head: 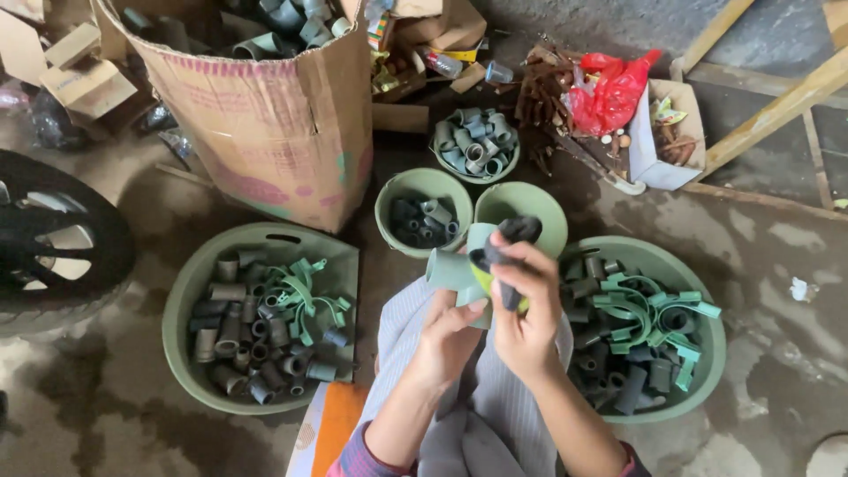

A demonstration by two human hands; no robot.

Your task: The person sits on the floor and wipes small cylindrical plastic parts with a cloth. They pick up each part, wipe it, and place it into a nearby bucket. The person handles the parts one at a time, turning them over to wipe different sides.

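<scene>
My left hand holds a green plastic pipe fitting from below, over my lap. My right hand grips a dark cloth with a yellow-green part and presses it against the fitting's top. Both hands are close together above my grey-striped clothing. A green basin of grey pipe pieces and green clamps sits to my left, and another green basin with similar parts sits to my right.
Two small green bowls stand just beyond my hands, a third bowl of fittings farther back. A big cardboard box of fittings stands back left, a wheel at left, a red bag and wooden planks back right.
</scene>
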